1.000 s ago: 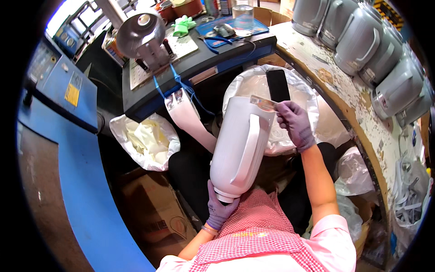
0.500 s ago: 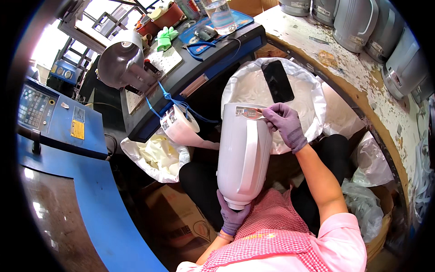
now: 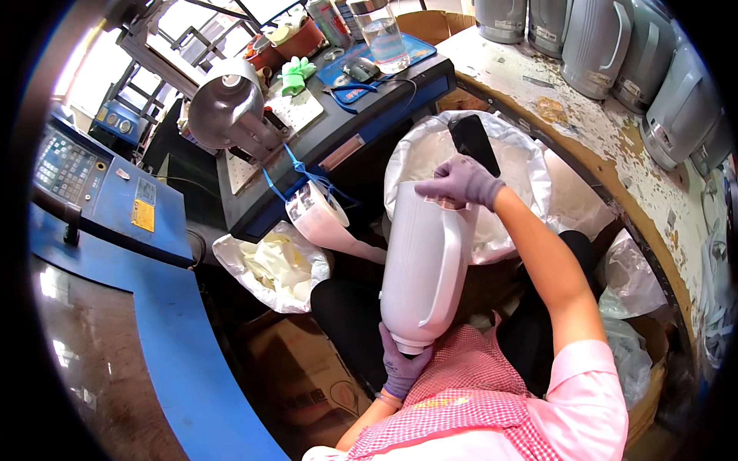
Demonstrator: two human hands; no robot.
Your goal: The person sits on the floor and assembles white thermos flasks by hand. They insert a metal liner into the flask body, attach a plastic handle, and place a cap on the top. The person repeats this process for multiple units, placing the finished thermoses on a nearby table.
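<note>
A pale grey plastic jug body (image 3: 415, 269) with a long side handle lies tilted over my lap, its narrow neck toward me. My left hand (image 3: 403, 366), in a purple glove, is closed around that neck from below. At the far, wide end my right hand (image 3: 463, 183), gloved too, is curled over the jug's edge above the handle. What its fingers hold, if anything, is hidden; the jug's label is mostly covered by this hand. Left of the jug hangs a roll of labels (image 3: 327, 219), its backing strip trailing toward the jug.
A white-lined bag (image 3: 530, 184) stands beyond the jug with a black phone (image 3: 473, 143) on it. Another bag (image 3: 277, 269) holds pale scraps. Several grey jugs (image 3: 596, 46) stand on the worn bench at right. A blue machine (image 3: 165, 338) fills the left side.
My right hand has gone from pinching the label's end to curling over the jug's far edge, covering the label. My left hand keeps its hold on the neck. The view has shifted slightly.
</note>
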